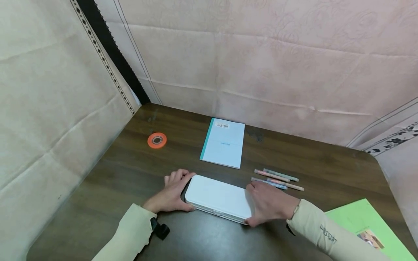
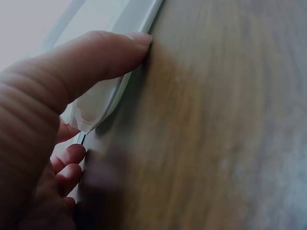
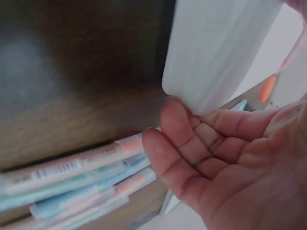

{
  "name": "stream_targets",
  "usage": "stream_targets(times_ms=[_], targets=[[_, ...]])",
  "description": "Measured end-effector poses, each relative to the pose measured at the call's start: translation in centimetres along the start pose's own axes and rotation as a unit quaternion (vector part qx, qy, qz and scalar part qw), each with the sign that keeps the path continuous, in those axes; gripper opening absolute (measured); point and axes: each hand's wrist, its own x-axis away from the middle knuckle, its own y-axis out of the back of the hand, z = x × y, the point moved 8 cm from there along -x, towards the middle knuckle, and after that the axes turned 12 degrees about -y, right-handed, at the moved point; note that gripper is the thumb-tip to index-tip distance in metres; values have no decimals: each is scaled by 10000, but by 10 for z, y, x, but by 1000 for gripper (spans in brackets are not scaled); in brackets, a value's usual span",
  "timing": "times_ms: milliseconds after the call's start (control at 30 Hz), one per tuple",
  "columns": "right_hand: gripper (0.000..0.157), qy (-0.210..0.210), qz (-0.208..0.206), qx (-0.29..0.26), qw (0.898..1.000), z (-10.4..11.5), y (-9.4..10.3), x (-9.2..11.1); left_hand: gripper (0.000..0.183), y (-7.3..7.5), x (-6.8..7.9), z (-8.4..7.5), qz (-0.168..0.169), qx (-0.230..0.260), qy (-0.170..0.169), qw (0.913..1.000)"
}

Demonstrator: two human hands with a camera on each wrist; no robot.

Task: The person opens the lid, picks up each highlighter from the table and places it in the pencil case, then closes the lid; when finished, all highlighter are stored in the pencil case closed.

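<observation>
A long white case (image 1: 218, 197) with rounded corners and a seam along its side lies between my two hands, close over the table. My left hand (image 1: 173, 192) grips its left end, thumb along the near side and fingers round the far side. In the left wrist view the thumb (image 2: 96, 60) presses along the edge of the case. My right hand (image 1: 269, 203) holds the opposite end, thumb at the near corner. Seen from the right wrist, curled fingers (image 3: 177, 127) meet the corner of the case, beside several pens (image 3: 72, 177).
A light blue notebook (image 1: 223, 143) lies near the table's back edge. To its left is an orange disc (image 1: 157, 140) with a dark centre. Several pens (image 1: 277, 177) lie just beyond my right hand. A green folder (image 1: 372, 228) is partly under the right sleeve. Cloth walls (image 1: 261, 65) border the table.
</observation>
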Motion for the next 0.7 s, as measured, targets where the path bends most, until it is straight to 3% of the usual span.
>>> stream_targets(times_ms=[200, 333, 400, 533, 700], targets=[[73, -74, 243, -288, 9993, -5, 4, 2, 96, -1, -2, 1, 84, 100, 24, 9999], [64, -72, 304, -723, 9969, -16, 8, 5, 96, -3, -3, 2, 144, 193, 67, 9997], [52, 46, 230, -1046, 9942, -22, 12, 6, 96, -3, -3, 2, 136, 206, 70, 9997], [36, 338, 90, -1756, 9838, -29, 21, 6, 97, -1, -2, 2, 105, 165, 51, 9998], [31, 422, 25, -2524, 9667, -41, 33, 4, 95, 0, 0, 2, 79, -53, 72, 9999]])
